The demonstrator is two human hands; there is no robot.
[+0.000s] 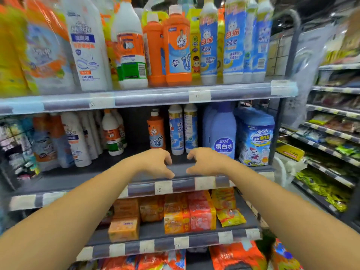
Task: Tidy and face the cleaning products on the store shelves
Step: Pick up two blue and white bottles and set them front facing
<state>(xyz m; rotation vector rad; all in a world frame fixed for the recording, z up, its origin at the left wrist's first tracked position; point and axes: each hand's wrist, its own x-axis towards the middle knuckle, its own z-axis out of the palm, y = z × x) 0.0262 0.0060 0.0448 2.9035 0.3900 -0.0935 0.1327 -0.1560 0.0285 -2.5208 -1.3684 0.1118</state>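
Note:
My left hand (157,162) and my right hand (204,162) hover side by side over the front of the middle shelf (109,174), fingers curled and apart, holding nothing. Just behind them stand an orange drain-cleaner bottle (156,130) and two slim blue-and-white bottles (183,129), set back from the edge. A purple bleach bottle (224,133) and a blue boxed pack (256,137) stand to the right. White bottles (77,139) and an orange-labelled white bottle (112,133) stand to the left. The top shelf holds orange bottles (177,45), white bottles (128,45) and blue bottles (233,39).
Below, a shelf holds orange and red soap packs (189,211) and a yellow bag (229,209). Price-tag rails (163,189) line each shelf front. The dark shelf upright (280,121) ends this unit on the right; another aisle of shelves (331,133) with packaged goods lies beyond.

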